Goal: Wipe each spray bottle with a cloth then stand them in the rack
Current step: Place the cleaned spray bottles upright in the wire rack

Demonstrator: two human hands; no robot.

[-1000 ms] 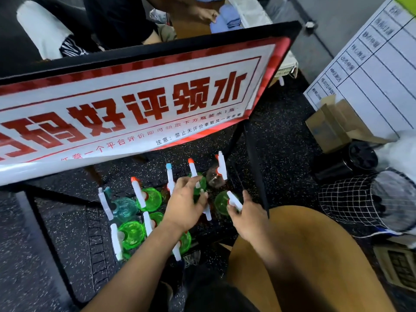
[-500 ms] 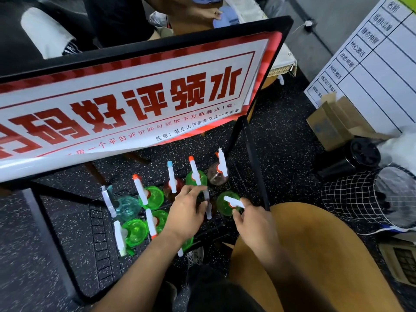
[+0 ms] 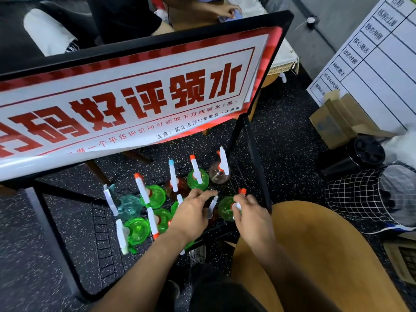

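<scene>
**Both hands down in the rack among the spray bottles**

From my remote seat I see the green bottle (image 3: 225, 208) standing in the black wire rack (image 3: 102, 239), at the rack's right end, roughly 5 o'clock from the middle of the view. My right hand (image 3: 253, 218) grips its white trigger head, fingers curled round it, the orange nozzle tip poking out above my knuckles at 12 o'clock. My left hand (image 3: 191, 216) hovers just at 9 o'clock of that bottle, fingers loosely spread and reaching forward, beside a small white sprayer (image 3: 212, 204); I cannot tell whether the fingertips touch it.

Further out, more bottles stand upright in the rack: a green one with an orange tip (image 3: 198, 179) and a clear brownish one (image 3: 219, 174) at 12 o'clock of my hands, a red one with a blue tip (image 3: 173, 176) beside them, and a cluster of green ones plus a teal bottle (image 3: 129, 204) towards 9 o'clock.

Above the rack leans a large sign (image 3: 126, 102) with red characters. A tan rounded tabletop (image 3: 326, 255) lies at 4 o'clock, a cardboard box (image 3: 333, 122) and a whiteboard chart (image 3: 382, 52) at 2 o'clock.
</scene>
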